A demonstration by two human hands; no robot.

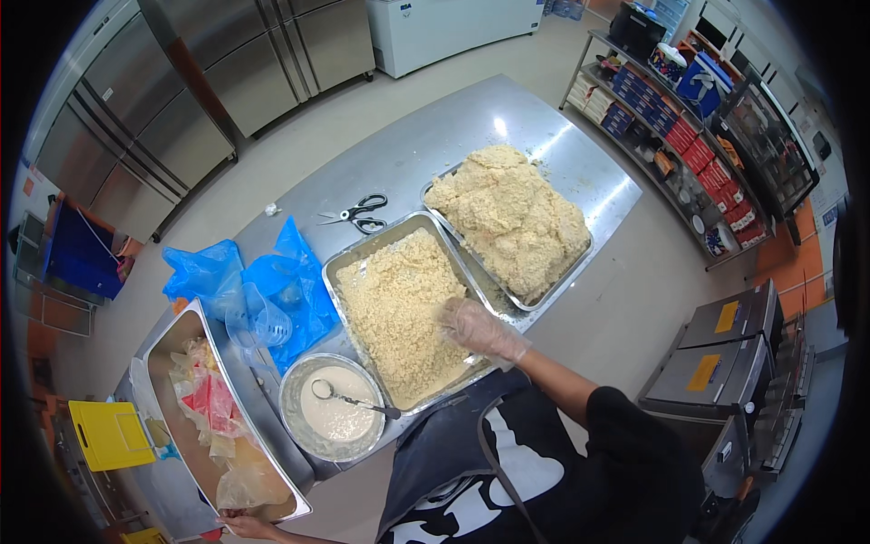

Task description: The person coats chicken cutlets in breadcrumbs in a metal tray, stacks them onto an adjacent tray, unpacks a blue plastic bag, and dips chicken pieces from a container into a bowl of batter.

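My right hand (pixel 480 330), in a clear plastic glove, is over the right side of a metal tray (pixel 337 283) filled with pale breadcrumbs (pixel 399 313). Its fingers curl down into the crumbs; the fingertips are partly hidden. At the lower left, my bare left hand (pixel 243 527) grips the near corner of a deep metal pan (pixel 297 504). Crumpled plastic bags (pixel 217 408), some with red in them, lie inside that pan. Between pan and tray stands a round bowl (pixel 288 419) of white batter (pixel 337 419), a ladle (pixel 355 399) resting across it.
Beyond the crumb tray, a second tray (pixel 580 266) holds a high heap of crumb-coated pieces (pixel 507 213). Black-handled scissors (pixel 361 214), blue plastic bags (pixel 294 290) and a clear plastic jug (pixel 256 319) lie on the steel table (pixel 435 127). A yellow bin (pixel 111 435) stands left.
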